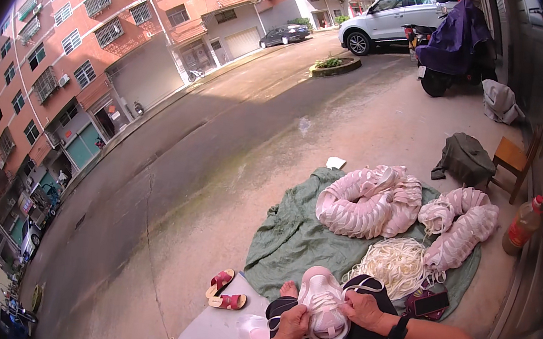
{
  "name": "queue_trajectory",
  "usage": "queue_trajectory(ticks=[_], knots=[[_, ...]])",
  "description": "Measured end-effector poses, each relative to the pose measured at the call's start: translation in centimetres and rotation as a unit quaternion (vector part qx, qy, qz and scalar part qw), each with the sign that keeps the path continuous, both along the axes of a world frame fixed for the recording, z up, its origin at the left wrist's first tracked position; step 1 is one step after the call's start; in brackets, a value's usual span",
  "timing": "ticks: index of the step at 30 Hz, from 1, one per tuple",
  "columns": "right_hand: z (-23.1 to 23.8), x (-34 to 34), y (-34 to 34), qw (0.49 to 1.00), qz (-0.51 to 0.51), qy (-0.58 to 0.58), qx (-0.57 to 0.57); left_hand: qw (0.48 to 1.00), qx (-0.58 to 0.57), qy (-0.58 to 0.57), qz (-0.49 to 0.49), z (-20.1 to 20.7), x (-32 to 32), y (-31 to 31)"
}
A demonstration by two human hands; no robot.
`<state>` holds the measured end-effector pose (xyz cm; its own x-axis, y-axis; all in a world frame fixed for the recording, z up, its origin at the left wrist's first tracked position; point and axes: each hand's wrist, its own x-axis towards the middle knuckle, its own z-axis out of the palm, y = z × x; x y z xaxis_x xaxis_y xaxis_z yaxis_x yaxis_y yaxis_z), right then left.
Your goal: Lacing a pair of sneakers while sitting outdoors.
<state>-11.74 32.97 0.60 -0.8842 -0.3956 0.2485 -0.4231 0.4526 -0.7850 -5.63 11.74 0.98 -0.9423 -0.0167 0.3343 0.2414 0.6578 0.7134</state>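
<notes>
A pale pink and white shoe (322, 299) rests on my lap over dark trousers, its toe pointing away from me and white lacing running down its front. At its left edge my left hand (291, 326) pinches a white shoelace, with a loose length hanging beside the wrist. My right hand (364, 311) is closed on the lace at the opposite edge, and a loop of shoelace (365, 288) stands out above it. The fingertips of both hands are partly hidden. Just beyond my knee lies a heap of cream shoelaces (395, 263).
Stacked pink shoe uppers (369, 205) and a second bundle (464, 227) lie on a green cloth (289, 222). A phone (430, 303) sits right of my knee. Red sandals (227, 299) are at left. A bottle (524, 227) and wooden chair (511, 157) stand along the right wall.
</notes>
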Motion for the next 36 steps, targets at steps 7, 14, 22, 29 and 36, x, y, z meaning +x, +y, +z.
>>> queue_trajectory(ticks=[7, 14, 22, 29, 36], knots=[[1.4, 1.0, 0.0, 0.986, 0.056, -0.045, 0.151, 0.997, -0.007, -0.067, -0.034, 0.1, 0.1, -0.8], [1.4, 0.2, -0.4, 0.986, 0.058, -0.027, 0.155, 0.991, 0.107, -0.077, -0.008, -2.4, -0.4, -1.3], [1.0, -1.8, -1.8, 0.990, 0.060, -0.080, 0.094, 0.968, 0.201, -0.146, 0.017, -2.3, -0.2, -2.3], [1.3, -0.7, -0.8, 0.989, 0.061, -0.117, 0.072, 0.963, 0.208, -0.170, 0.027, -1.3, 1.2, -1.5], [1.9, 0.7, -0.9, 0.997, 0.060, 0.044, -0.024, 0.999, -0.004, 0.009, 0.034, 0.5, 0.7, -0.3]])
